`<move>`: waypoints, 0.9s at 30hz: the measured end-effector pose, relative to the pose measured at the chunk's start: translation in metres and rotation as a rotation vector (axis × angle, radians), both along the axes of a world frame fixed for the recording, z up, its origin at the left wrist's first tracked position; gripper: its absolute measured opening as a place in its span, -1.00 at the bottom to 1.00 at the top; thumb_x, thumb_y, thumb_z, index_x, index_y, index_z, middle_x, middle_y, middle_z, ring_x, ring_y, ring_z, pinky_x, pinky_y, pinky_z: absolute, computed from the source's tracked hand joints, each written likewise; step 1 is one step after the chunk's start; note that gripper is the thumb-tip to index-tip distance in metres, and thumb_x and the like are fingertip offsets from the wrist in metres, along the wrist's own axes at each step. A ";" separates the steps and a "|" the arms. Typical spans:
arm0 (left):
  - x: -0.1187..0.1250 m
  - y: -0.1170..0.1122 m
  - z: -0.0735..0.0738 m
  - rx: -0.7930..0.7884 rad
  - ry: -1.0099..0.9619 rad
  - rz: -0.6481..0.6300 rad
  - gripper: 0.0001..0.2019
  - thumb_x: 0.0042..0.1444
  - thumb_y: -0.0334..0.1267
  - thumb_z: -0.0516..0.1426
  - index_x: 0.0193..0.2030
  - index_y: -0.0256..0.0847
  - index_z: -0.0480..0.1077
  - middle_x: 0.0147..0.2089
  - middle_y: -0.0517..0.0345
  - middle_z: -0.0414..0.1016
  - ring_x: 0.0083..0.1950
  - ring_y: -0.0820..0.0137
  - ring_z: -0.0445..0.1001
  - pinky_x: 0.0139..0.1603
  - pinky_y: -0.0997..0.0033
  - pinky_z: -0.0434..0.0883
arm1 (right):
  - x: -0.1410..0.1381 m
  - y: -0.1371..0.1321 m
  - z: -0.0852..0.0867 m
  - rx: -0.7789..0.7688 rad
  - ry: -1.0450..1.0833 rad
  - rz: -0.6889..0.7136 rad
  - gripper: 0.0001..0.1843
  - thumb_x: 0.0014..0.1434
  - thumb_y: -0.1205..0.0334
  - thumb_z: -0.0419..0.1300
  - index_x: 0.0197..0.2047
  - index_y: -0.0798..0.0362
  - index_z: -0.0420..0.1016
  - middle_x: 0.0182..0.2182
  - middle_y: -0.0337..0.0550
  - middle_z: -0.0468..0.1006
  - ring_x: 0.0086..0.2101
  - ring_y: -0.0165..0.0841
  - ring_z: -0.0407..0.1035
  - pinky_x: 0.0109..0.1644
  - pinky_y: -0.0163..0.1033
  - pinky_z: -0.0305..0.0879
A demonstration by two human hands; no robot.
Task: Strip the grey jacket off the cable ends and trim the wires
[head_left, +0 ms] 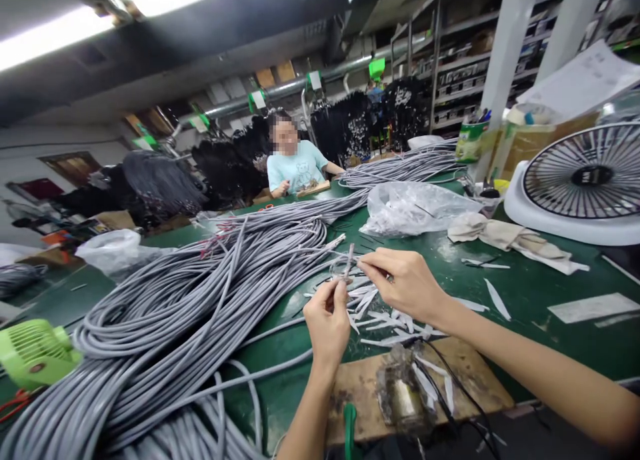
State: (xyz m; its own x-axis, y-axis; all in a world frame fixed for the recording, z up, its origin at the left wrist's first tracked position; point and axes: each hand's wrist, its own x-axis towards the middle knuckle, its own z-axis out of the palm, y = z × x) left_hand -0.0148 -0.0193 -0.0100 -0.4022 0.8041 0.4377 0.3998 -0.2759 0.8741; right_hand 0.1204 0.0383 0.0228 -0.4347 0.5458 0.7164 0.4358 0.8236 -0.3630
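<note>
My left hand (327, 320) pinches the stripped end of a grey cable (280, 365), which runs in from the left. A pale, thin end piece (349, 260) stands up from between the thumb and finger. My right hand (407, 283) is closed in a pinch just to the right of it, its fingertips close to the thin strands there. What those fingertips hold is too small to make out. White cut strips (395, 323) are scattered on the green table (450, 253) below and behind the hands.
A large bundle of grey cables (200, 313) fills the left side. Nearer me is a wooden board (360, 380) with a metal block (405, 397) and a green-handled tool (350, 423). A plastic bag (420, 207), cloth gloves (515, 237) and a fan (590, 180) lie right. A person (297, 160) sits opposite.
</note>
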 end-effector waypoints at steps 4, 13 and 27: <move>-0.001 -0.002 -0.001 0.009 -0.034 0.018 -0.74 0.09 -0.16 0.05 -0.30 -0.33 0.44 -0.51 0.13 0.40 -0.50 0.46 0.36 -0.49 0.53 0.33 | -0.008 -0.007 -0.008 0.023 0.015 -0.018 -0.74 0.19 0.25 0.00 -0.40 0.12 0.46 -0.51 -0.16 0.46 -0.48 -0.44 0.32 -0.37 -0.35 0.13; 0.005 -0.004 -0.004 0.103 0.014 0.010 -0.80 0.06 -0.24 0.09 -0.27 -0.29 0.47 -0.37 0.07 0.50 -0.40 0.42 0.45 -0.45 0.52 0.37 | -0.010 -0.012 -0.020 -0.049 0.090 0.029 -0.75 0.19 0.29 0.00 -0.41 0.14 0.44 -0.55 -0.20 0.44 -0.54 -0.48 0.26 -0.43 -0.36 0.11; 0.004 -0.006 -0.007 0.055 0.286 0.088 -0.80 0.02 -0.36 0.06 -0.29 -0.33 0.50 -0.41 0.03 0.54 -0.44 0.38 0.47 -0.41 0.47 0.37 | -0.013 -0.022 -0.038 0.241 0.116 0.049 -0.81 0.14 0.36 0.04 -0.45 0.12 0.43 -0.57 -0.17 0.46 -0.54 -0.44 0.32 -0.49 -0.34 0.12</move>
